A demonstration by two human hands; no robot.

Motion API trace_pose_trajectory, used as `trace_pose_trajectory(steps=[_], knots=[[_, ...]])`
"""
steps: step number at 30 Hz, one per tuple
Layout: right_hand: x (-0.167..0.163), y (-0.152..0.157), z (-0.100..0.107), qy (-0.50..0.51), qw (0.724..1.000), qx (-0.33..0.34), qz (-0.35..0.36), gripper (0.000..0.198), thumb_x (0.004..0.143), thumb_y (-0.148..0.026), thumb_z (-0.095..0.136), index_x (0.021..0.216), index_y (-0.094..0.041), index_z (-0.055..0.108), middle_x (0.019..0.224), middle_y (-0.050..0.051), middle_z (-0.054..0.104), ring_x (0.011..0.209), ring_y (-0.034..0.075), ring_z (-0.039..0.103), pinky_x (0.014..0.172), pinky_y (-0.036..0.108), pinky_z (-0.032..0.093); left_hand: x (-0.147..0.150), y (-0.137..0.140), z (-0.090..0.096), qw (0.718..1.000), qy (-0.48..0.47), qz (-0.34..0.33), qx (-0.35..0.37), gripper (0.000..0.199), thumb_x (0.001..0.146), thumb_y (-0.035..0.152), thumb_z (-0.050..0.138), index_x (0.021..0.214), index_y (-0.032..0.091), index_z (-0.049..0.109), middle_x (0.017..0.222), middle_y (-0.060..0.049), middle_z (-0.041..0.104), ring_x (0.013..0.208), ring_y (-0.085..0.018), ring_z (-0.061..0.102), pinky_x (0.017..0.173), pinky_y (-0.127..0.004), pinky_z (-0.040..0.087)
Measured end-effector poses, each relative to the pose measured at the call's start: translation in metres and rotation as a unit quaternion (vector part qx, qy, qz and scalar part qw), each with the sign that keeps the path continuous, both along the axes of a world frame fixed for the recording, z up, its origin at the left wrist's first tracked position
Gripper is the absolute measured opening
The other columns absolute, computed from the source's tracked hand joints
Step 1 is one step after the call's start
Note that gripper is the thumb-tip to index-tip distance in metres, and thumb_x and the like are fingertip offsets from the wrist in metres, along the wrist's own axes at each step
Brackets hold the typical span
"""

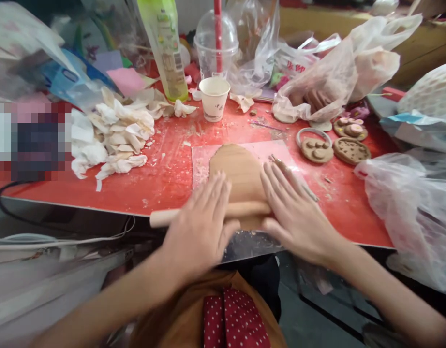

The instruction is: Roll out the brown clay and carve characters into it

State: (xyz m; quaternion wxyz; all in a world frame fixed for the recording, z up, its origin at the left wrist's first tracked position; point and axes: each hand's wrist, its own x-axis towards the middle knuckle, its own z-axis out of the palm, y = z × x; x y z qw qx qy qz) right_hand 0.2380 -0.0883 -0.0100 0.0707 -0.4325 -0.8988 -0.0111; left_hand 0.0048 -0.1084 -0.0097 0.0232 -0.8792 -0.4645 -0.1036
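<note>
Though blurry, cup lettering [218, 107] beyond both hands [199, 224] [299, 217] on rolling pin [248, 209]

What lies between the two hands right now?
In the head view, part of the rolling pin and, beneath it, the brown clay slab lie between the left hand and right hand.

Head-worn view, forward and down

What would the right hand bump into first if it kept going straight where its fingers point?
The right hand would cross the flat clay first; the first standing thing roughly in line looks like the white paper cup, though depth is unclear.
</note>
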Motion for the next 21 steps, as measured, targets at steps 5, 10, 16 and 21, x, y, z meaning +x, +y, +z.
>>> trace_pose_trajectory(steps=[5, 10, 16, 21], knots=[[0.002, 0.019, -0.002, 0.017, 1.000, -0.004, 0.007, 0.082, 0.095, -0.062, 0.003, 0.154, -0.005, 0.007, 0.160, 0.016, 0.007, 0.149, 0.023, 0.003, 0.121, 0.047, 0.014, 0.004, 0.019, 0.001, 1.000, -0.006, 0.015, -0.007, 0.065, 0.099, 0.041, 0.027, 0.146, -0.004, 0.026, 0.155, -0.022, 0.022, 0.147, -0.030, 0.019, 0.122, -0.045, 0.018], [-0.019, 0.110, 0.004, 0.034, 0.994, 0.008, -0.106, 0.084, 0.095, -0.062, 0.004, 0.153, -0.002, 0.006, 0.160, 0.015, -0.002, 0.148, 0.027, -0.006, 0.121, 0.050, 0.004, 0.008, 0.104, 0.006, 0.997, -0.025, 0.068, -0.038, 0.063, 0.098, 0.034, 0.026, 0.147, -0.005, 0.020, 0.158, -0.023, 0.013, 0.149, -0.030, 0.009, 0.123, -0.048, 0.007], [0.002, 0.006, -0.003, 0.011, 1.000, 0.012, -0.005, 0.073, 0.098, -0.054, 0.015, 0.155, -0.011, -0.001, 0.161, 0.012, 0.008, 0.149, 0.026, 0.005, 0.121, 0.052, 0.015, 0.003, 0.007, 0.000, 0.997, 0.000, -0.065, 0.033, 0.063, 0.099, 0.043, 0.030, 0.146, 0.001, 0.029, 0.153, -0.018, 0.031, 0.144, -0.027, 0.028, 0.121, -0.043, 0.019], [-0.013, 0.077, -0.003, 0.010, 0.995, -0.038, -0.091, 0.068, 0.100, -0.044, 0.011, 0.152, -0.001, 0.011, 0.159, 0.019, 0.009, 0.148, 0.028, 0.003, 0.119, 0.054, 0.016, 0.012, 0.081, 0.004, 1.000, -0.010, 0.022, 0.010, 0.060, 0.099, 0.035, 0.028, 0.145, -0.003, 0.028, 0.154, -0.020, 0.028, 0.146, -0.029, 0.023, 0.121, -0.052, 0.015]])
